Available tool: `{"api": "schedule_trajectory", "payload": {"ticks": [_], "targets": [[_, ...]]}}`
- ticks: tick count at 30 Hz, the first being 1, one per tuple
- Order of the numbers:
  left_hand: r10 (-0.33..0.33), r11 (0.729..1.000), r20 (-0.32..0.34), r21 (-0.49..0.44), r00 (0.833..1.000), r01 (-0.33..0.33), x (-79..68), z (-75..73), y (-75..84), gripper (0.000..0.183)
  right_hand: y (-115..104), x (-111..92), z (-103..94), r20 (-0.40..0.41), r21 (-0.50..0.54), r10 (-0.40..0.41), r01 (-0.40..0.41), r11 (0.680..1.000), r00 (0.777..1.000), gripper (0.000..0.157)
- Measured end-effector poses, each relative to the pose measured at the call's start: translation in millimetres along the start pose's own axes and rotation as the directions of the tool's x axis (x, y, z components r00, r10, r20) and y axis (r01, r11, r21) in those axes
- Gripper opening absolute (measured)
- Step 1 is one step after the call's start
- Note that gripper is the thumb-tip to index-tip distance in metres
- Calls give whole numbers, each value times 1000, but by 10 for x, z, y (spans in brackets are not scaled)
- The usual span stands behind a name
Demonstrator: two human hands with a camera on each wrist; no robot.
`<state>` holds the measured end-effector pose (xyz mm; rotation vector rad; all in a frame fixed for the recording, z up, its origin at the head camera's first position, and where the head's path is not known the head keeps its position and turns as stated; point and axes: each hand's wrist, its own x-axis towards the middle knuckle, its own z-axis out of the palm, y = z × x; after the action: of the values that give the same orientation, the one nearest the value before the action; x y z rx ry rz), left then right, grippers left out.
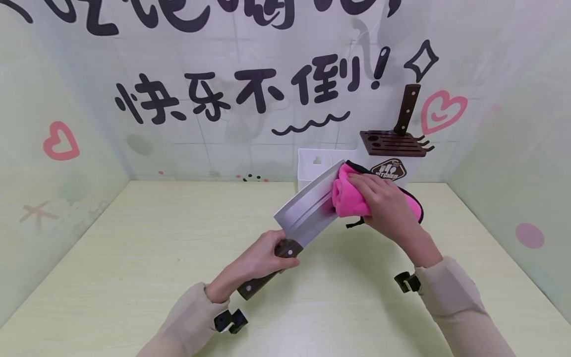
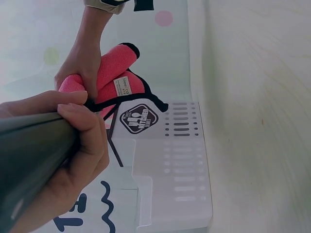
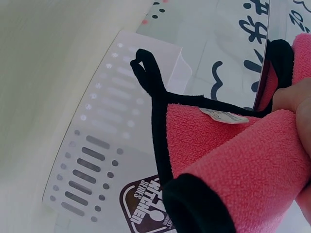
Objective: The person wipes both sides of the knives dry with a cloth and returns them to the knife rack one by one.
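Observation:
In the head view, my left hand (image 1: pixel 260 258) grips the dark wooden handle (image 1: pixel 257 285) of a cleaver, whose broad steel blade (image 1: pixel 308 213) slants up and to the right above the table. A pink towel with black edging (image 1: pixel 350 201) is bunched in my right hand (image 1: pixel 388 206), its fold lying over the far part of the blade and hiding that end. From the left wrist, the curled left fingers (image 2: pixel 87 136) show around the handle, with the towel (image 2: pixel 114 65) beyond. A black hanging loop (image 3: pixel 146 73) and a white label (image 3: pixel 223 116) stand out on the towel in the right wrist view.
Behind the towel stands a white knife holder (image 1: pixel 310 161) with a brown slotted top (image 1: pixel 392 144) and a "KITCHEN" badge. One dark-handled knife (image 1: pixel 407 109) sits upright in it. The pale wooden table (image 1: pixel 147 233) meets printed walls (image 1: pixel 187 158) at the back and sides.

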<state>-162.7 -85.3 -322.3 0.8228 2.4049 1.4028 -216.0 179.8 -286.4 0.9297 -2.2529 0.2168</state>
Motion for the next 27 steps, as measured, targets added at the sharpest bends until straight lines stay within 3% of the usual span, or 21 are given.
{"api": "schedule_trajectory", "payload": {"ticks": [10,17,27], "targets": [[-35,999,11,-38,999,36,-14,-17,2,34,122,-138,-10,7,-20,122,-122,992,993,67],[-99,993,-1,-64,995,98,-31,-18,14,35,162,-242,-14,114,-45,215,-211,977,970,65],[-143,984,-21,-114,989,140,-30,-44,16,32,184,-403,113,277,-83,255,-242,967,926,58]]}}
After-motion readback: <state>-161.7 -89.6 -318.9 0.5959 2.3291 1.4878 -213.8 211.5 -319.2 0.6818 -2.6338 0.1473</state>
